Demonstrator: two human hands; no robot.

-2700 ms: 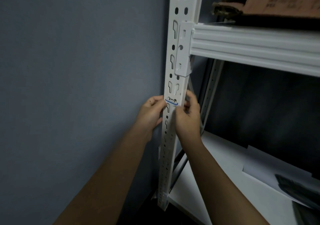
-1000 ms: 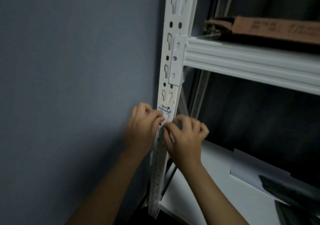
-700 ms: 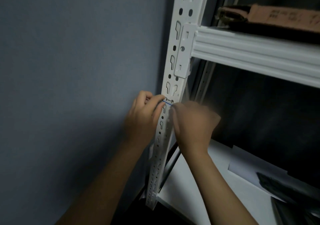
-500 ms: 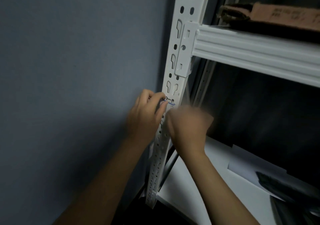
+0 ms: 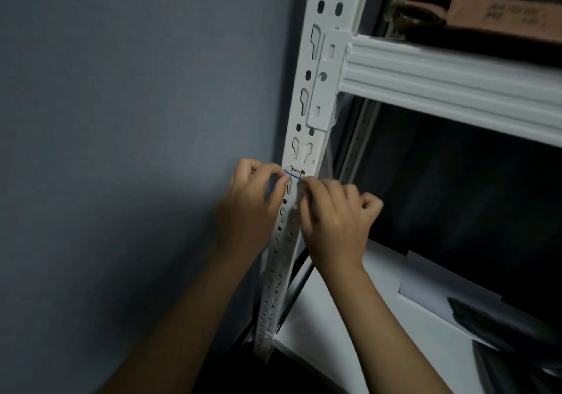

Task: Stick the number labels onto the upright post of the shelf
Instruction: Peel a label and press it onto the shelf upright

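The number label (image 5: 293,174) sits on the front face of the upright post (image 5: 307,114), a little below the bracket where the white shelf beam (image 5: 450,86) hooks in. Its blue edge and some dark print show, but I can't read the number. I judge it placed but not yet fully pressed down, since both my hands are at it; whether more labels are to follow I cannot tell, as none show elsewhere on the post.

My left hand (image 5: 255,199) is at the label's left end, fingers curled, thumb and forefinger meeting at its edge as if pinching or pressing it against the post. My right hand (image 5: 334,214) is at the right end, its forefinger tip touching the label's lower right corner and the other fingers curled into the palm, holding nothing else that I can see. Below lies the lower shelf board (image 5: 349,333), with the grey wall (image 5: 121,120) to the left.
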